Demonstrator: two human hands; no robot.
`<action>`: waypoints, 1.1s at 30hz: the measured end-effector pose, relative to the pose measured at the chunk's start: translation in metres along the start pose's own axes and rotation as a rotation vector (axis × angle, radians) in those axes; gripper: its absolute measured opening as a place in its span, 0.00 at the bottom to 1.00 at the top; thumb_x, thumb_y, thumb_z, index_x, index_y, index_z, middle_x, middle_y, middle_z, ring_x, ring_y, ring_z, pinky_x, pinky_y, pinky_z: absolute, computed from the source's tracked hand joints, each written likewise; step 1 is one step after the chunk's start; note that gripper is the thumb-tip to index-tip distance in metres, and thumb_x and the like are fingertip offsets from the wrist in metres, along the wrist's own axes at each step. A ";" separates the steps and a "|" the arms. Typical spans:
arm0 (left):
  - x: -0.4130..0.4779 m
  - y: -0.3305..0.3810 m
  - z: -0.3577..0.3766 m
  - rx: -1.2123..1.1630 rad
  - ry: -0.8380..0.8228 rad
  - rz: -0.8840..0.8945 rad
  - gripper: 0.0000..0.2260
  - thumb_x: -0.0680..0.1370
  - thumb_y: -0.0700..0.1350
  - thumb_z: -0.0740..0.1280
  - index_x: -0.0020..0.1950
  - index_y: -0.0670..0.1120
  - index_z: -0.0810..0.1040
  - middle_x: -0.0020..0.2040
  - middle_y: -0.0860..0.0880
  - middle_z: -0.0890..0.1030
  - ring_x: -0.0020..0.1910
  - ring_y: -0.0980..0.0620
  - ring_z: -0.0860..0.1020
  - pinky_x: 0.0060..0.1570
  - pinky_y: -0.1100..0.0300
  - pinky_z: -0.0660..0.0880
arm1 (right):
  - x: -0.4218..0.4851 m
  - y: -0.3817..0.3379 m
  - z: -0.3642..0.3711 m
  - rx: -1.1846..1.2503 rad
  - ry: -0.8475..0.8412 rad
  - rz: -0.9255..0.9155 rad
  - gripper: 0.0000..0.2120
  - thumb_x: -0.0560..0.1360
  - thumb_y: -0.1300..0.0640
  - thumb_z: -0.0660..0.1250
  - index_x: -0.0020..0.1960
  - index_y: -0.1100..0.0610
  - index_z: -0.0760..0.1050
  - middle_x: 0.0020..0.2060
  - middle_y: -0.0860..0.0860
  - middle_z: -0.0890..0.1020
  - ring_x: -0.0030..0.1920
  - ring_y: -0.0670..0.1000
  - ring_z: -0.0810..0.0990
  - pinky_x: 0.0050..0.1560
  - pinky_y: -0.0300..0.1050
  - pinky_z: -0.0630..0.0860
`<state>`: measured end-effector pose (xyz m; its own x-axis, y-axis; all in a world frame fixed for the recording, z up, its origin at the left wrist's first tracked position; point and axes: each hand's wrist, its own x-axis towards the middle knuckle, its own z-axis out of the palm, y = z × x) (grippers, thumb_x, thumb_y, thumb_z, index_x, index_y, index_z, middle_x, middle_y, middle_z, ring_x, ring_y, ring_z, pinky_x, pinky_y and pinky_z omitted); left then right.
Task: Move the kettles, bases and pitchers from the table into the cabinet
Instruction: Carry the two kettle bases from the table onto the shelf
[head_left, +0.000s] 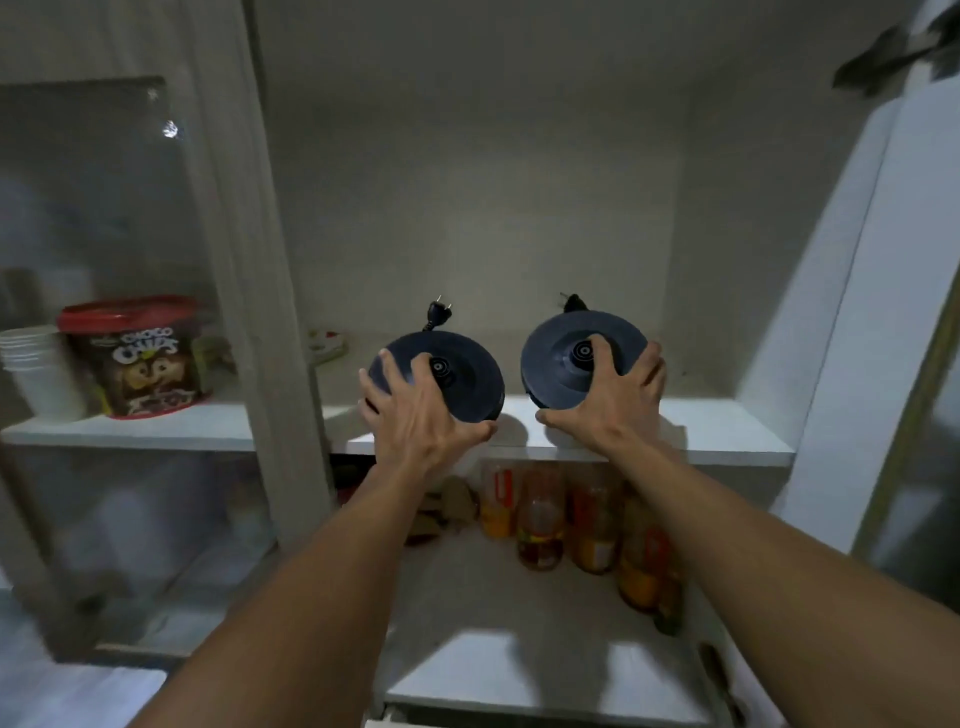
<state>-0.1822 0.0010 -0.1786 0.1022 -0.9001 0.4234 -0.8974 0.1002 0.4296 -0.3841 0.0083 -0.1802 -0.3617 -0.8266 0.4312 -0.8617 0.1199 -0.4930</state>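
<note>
– White cabinet (467, 156), head view. Where did the items stand?
– Two dark round bases sat side by side at the front of the middle shelf (727, 423), both tilted toward the camera. The left hand (415, 410) gripped the left base (467, 382), fingers spread over its top and thumb at the near rim. The right hand (613, 405) held the right base (556, 358) likewise.
– Handling?
– Judged light, rigid plastic discs, smooth on top, so a hold at the rim suited them. The left plug (440, 310) stood up behind its base on a short cord, which could snag or get trapped underneath.
– Anything obscured?
– The undersides were hidden, so contact with the shelf could not be confirmed. The right plug (571, 303) was blurred. Nothing else of the task's load was in frame. Bottles (540, 525) below were partly cut off by the shelf, and the glass door (104, 208) on the left hazed its contents.
</note>
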 end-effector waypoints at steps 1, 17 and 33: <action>0.015 0.008 0.010 -0.009 -0.014 -0.008 0.49 0.62 0.67 0.75 0.75 0.49 0.57 0.80 0.40 0.48 0.78 0.31 0.46 0.74 0.36 0.53 | 0.017 0.008 0.002 -0.014 -0.020 0.018 0.55 0.62 0.34 0.76 0.79 0.43 0.48 0.78 0.64 0.39 0.78 0.69 0.41 0.77 0.63 0.54; 0.184 0.088 0.178 -0.006 -0.301 -0.113 0.56 0.56 0.72 0.72 0.76 0.48 0.56 0.74 0.42 0.60 0.73 0.33 0.58 0.69 0.39 0.63 | 0.200 0.094 0.075 -0.073 -0.321 0.267 0.59 0.56 0.30 0.75 0.78 0.43 0.50 0.76 0.64 0.51 0.74 0.68 0.56 0.74 0.57 0.59; 0.164 0.075 0.167 -0.084 -0.284 -0.107 0.52 0.65 0.67 0.73 0.79 0.48 0.52 0.78 0.38 0.54 0.77 0.36 0.54 0.73 0.38 0.57 | 0.191 0.091 0.080 -0.105 -0.241 0.122 0.56 0.66 0.28 0.68 0.80 0.49 0.42 0.79 0.65 0.44 0.78 0.68 0.43 0.77 0.63 0.44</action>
<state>-0.3046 -0.2100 -0.2100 0.0590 -0.9887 0.1375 -0.8482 0.0230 0.5292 -0.5033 -0.1827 -0.2037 -0.3810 -0.9079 0.1748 -0.8537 0.2729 -0.4435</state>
